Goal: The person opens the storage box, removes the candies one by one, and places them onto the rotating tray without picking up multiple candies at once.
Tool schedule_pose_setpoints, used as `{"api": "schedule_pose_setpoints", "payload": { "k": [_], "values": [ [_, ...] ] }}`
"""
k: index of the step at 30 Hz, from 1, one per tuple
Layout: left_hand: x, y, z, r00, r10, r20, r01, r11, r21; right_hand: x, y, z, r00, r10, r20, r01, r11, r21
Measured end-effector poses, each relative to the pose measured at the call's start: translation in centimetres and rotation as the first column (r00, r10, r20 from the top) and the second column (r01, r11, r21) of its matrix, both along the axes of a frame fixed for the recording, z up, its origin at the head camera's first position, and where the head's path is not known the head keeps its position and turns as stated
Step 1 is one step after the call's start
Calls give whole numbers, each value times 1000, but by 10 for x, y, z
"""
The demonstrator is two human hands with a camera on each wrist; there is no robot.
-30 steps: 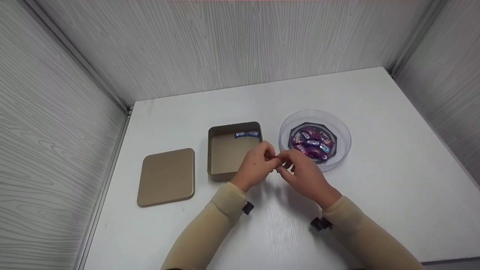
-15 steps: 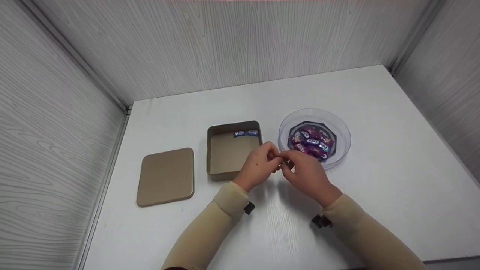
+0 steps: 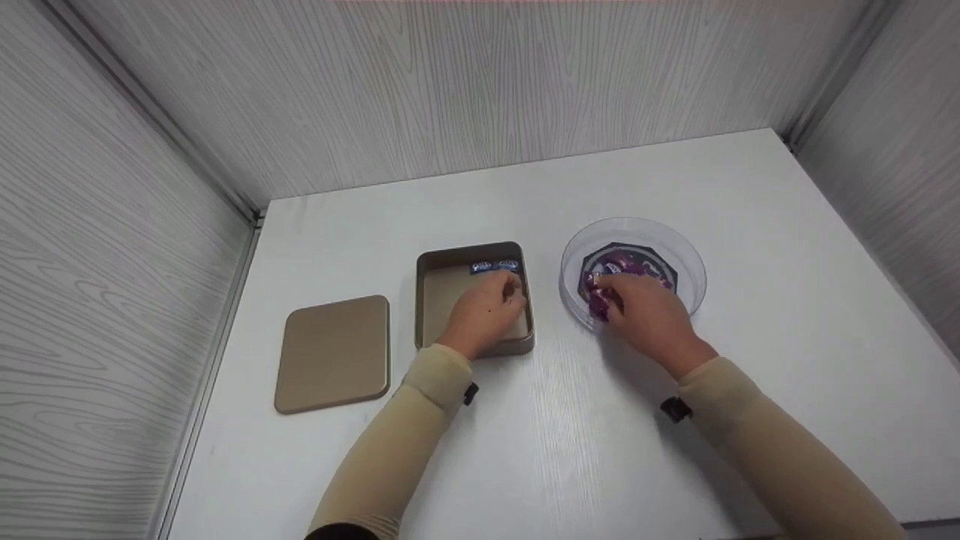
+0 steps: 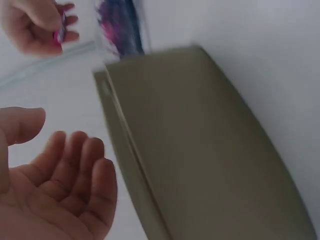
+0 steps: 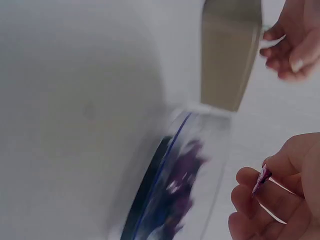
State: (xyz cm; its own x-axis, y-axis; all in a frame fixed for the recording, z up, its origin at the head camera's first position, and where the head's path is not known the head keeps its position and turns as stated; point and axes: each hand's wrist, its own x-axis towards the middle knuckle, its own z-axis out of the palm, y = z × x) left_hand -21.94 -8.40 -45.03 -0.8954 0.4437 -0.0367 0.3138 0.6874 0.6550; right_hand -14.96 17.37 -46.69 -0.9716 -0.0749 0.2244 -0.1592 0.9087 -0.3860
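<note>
My left hand (image 3: pixel 484 311) is over the near right part of the bronze square tin (image 3: pixel 420 307). In the left wrist view its fingers are loosely bent, apart from the thumb, with nothing between them. Two blue-wrapped candies (image 3: pixel 481 267) lie along the tin's far right wall. My right hand (image 3: pixel 649 319) is over the near side of the clear round dish (image 3: pixel 686 300). Between thumb and fingers it pinches a small purple-wrapped candy (image 5: pixel 262 179), seen in the right wrist view. Purple candies (image 3: pixel 631 264) lie in the dish, partly hidden by this hand.
A bronze square lid (image 3: pixel 334 352) lies flat on the white table (image 3: pixel 525 465), left of the tin. Pale wood-grain panels (image 3: pixel 480 82) enclose the back and both sides.
The hands were together between tin and dish, fingertips meeting. Now they are apart: the left has moved left over the tin, the right to the right over the dish.
</note>
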Motion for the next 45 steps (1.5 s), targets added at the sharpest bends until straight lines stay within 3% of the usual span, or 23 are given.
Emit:
{"api": "schedule_pose_setpoints", "payload": {
  "k": [4,8,11,18,24,31,38,45],
  "values": [
    [-19,-11,-4,1000,21,-23,-24,990,-141,-4,19,-7,998,-56,32,55,997,50],
    [-33,-15,-6,998,21,-54,-33,973,-228,-5,28,-13,996,-79,34,77,995,62],
    [-41,-15,-7,999,19,-42,-30,960,-278,-4,30,-15,997,-71,24,70,997,40],
    [-57,-10,-14,999,-2,45,16,949,-314,1,28,-18,995,-89,55,93,993,-77],
    [-69,-11,-22,998,4,55,16,933,-361,5,24,-17,993,-91,75,100,987,-129],
    [-68,-10,-25,999,-26,-26,12,896,-443,10,22,-11,993,-75,90,89,982,-168],
    [-57,3,-30,984,-104,-143,14,851,-524,13,21,-9,995,-61,83,76,978,-192],
    [-42,2,-30,986,-129,-101,56,846,-530,16,13,-9,998,-37,57,47,980,-195]
  ]
}}
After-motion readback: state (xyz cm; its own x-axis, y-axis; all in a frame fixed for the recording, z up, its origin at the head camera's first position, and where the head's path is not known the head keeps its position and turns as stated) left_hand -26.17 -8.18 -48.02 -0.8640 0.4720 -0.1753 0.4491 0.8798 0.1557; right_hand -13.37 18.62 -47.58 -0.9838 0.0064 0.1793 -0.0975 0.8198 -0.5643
